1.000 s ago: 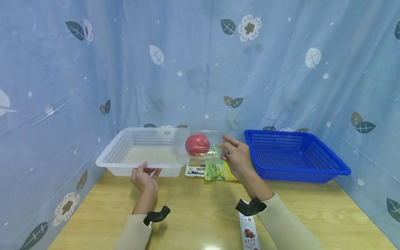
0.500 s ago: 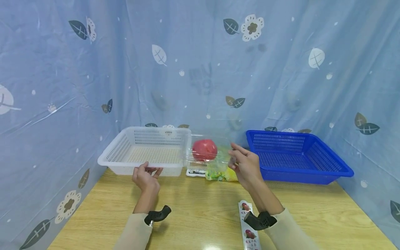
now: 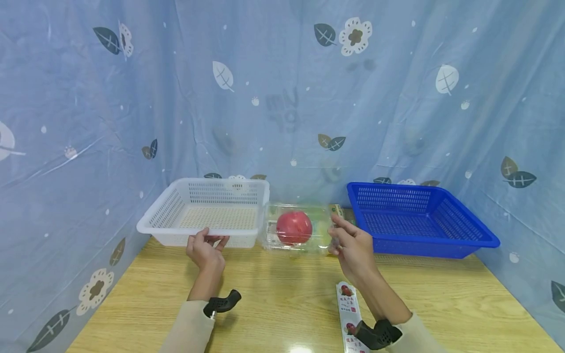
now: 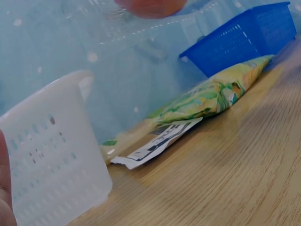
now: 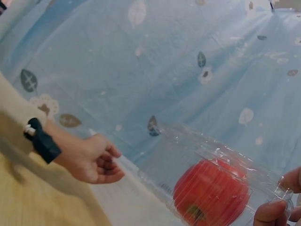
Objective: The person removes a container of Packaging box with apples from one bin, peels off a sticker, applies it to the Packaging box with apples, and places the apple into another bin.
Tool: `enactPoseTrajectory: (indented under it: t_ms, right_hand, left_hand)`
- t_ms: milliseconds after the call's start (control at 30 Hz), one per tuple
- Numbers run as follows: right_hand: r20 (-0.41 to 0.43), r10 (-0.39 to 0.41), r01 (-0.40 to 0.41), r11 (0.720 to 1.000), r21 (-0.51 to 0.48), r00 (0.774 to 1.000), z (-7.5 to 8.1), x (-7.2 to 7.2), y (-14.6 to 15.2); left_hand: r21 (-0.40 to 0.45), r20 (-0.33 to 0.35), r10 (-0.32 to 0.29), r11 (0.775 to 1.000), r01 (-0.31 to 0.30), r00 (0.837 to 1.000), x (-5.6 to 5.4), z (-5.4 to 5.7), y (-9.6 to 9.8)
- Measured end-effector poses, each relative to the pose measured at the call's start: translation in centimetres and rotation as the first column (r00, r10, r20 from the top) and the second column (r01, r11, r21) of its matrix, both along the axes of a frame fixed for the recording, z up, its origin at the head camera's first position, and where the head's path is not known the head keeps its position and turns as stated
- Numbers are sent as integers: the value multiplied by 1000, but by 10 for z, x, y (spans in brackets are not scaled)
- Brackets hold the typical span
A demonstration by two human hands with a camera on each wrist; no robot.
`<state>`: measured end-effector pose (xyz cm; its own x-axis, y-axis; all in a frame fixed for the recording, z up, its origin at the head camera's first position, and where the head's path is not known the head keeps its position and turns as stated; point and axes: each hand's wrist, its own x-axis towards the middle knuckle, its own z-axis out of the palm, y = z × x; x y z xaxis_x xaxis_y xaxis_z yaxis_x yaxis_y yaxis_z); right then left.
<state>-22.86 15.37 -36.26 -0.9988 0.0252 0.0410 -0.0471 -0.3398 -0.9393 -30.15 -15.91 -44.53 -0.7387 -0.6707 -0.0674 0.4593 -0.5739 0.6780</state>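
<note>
My right hand (image 3: pixel 355 247) pinches the right end of a clear plastic box (image 3: pixel 273 240), which holds a red apple (image 3: pixel 294 228). In the right wrist view the apple (image 5: pixel 211 193) shows its stem hollow through the clear wall. The left wrist view has the box well above the tabletop, with only the apple's underside (image 4: pixel 153 5) in frame. My left hand (image 3: pixel 206 252) grips the front rim of a white plastic basket (image 3: pixel 154 229), its fingers curled at the edge. Only a sliver of that hand (image 4: pixel 4 183) appears in the left wrist view.
A blue basket (image 3: pixel 419 249) stands at the right. Between the baskets lie a yellow-green bag (image 4: pixel 221 92) and a flat white-edged packet (image 4: pixel 160 141), mostly behind the box in the head view. A printed strip with fruit pictures (image 3: pixel 348 311) lies near my right forearm. Patterned curtain surrounds the table.
My right hand has moved right and lower, carrying the box with the apple away from above the white basket's right end to in front of the packets. The left hand stays at the rim.
</note>
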Motion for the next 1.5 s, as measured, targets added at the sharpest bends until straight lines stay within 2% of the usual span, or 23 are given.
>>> enactPoseTrajectory:
  t_ms: [267, 567, 1100, 1500]
  right_hand:
    - [16, -38, 38, 999, -4, 999, -18, 12, 10]
    - [16, -54, 53, 997, 48, 998, -39, 20, 15]
    - [73, -90, 84, 993, 87, 993, -75, 24, 15]
    - [86, -159, 144, 977, 158, 984, -95, 26, 16]
  left_hand:
    - [7, -8, 2, 1000, -2, 1000, 0, 0, -1]
    - [19, -15, 5, 1000, -5, 1000, -1, 0, 0]
    - [16, -27, 9, 1000, -8, 1000, 0, 0, 0]
    - [-5, -39, -55, 998, 55, 998, 3, -2, 1]
